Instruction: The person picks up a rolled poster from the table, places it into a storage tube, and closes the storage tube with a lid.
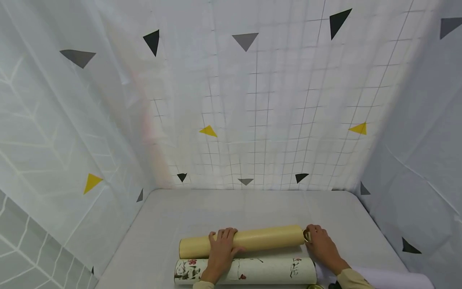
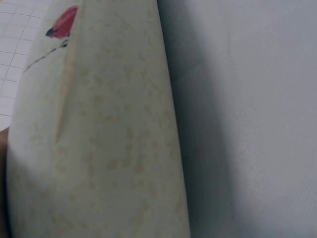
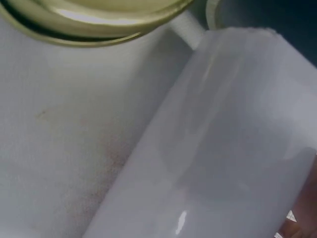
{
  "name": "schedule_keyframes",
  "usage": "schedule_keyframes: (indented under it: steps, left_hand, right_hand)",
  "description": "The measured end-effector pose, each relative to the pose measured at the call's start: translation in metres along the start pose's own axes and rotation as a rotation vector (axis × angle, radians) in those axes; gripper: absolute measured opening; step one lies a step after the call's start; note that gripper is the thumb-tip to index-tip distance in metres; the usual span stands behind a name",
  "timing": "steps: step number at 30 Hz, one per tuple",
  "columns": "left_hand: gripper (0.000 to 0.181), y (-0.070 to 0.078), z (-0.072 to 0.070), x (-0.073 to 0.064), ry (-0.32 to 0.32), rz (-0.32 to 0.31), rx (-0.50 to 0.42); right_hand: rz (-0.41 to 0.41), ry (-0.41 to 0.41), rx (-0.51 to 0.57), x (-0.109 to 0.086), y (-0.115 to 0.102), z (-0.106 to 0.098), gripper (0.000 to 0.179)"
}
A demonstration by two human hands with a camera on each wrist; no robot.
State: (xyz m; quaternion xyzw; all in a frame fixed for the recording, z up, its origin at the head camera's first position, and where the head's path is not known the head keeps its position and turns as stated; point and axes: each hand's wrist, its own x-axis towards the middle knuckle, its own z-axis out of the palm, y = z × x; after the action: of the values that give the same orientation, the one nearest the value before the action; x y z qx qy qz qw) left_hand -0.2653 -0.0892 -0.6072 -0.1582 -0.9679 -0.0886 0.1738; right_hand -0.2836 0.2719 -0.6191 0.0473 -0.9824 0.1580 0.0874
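Note:
A pale yellow tube [image 1: 268, 237] lies across the table in the head view. My left hand [image 1: 221, 251] holds it from above, fingers over its far side and thumb on the near side. At the tube's right end my right hand [image 1: 323, 245] pinches a round gold-coloured cap [image 1: 307, 235], which stands on edge by the tube's mouth; whether they touch is hard to tell. In front of the yellow tube lies a white tube with a floral print [image 1: 268, 271], partly under my left forearm. The left wrist view shows its speckled surface [image 2: 114, 124].
A plain white roll [image 1: 393, 277] lies to the right, partly behind my right sleeve, and fills much of the right wrist view. Another gold cap [image 1: 315, 286] sits at the bottom edge of the head view. White sheets with triangles hang around the table [image 1: 245, 204].

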Motion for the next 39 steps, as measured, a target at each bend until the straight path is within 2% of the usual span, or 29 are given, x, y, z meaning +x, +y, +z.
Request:
schedule_keyframes:
  steps: [5,10,14,23,30,36,39]
  left_hand:
    - [0.063,0.0002,0.0002,0.0000,0.015,0.004,0.017]
    - [0.062,0.0010,-0.0003,-0.0009,0.035,0.010,0.038]
    - [0.062,0.0009,-0.0003,-0.0010,0.025,0.004,0.023]
    - [0.064,0.0004,0.0003,-0.0009,0.013,0.006,0.014]
    - [0.063,0.0011,-0.0008,-0.0010,0.024,0.009,0.008]
    - [0.064,0.0008,0.0004,-0.0006,0.017,0.001,0.003]
    - [0.064,0.0005,0.0007,-0.0001,0.016,-0.001,0.002]
  right_hand:
    - [-0.013,0.032,-0.002,0.0014,0.0039,0.0011,0.060]
    - [-0.011,0.002,0.045,0.0026,0.0043,-0.0010,0.060]
    - [-0.020,-0.029,0.075,0.0041,0.0031,-0.0041,0.058]
    - [-0.022,-0.043,0.130,0.0082,0.0055,-0.0031,0.038]
    - [0.019,-0.061,0.166,0.0074,0.0064,-0.0020,0.017]
    - [0.041,-0.075,0.188,0.0085,0.0068,-0.0011,0.014]
    - [0.018,-0.032,0.175,0.0068,0.0065,-0.0007,0.011]
